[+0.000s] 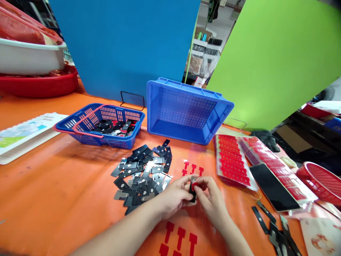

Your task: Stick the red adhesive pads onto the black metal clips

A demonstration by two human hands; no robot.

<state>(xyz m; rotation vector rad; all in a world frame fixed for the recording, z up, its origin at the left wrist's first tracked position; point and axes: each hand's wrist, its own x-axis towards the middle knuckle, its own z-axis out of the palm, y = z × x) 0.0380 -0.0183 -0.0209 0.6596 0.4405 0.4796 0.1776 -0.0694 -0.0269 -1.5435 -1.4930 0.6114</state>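
Note:
My left hand (174,195) and my right hand (210,197) meet above the orange table (66,192), both pinching one small black metal piece (192,192) with a red sticker (195,184) on its top. A heap of the same black and silver metal pieces (144,172) lies just left of my hands. Loose red T-shaped stickers (192,168) lie just beyond my hands, and more red T-shaped stickers (179,238) sit near the front edge. Sheets of red stickers (233,161) lie to the right.
A blue handled basket (102,124) holds more metal pieces. A tipped blue crate (186,112) stands behind. A phone (274,186), black strips (277,231), a red basket (321,181), a printed sheet (23,133), and stacked tubs (32,67) ring the table. Blue and green panels stand behind.

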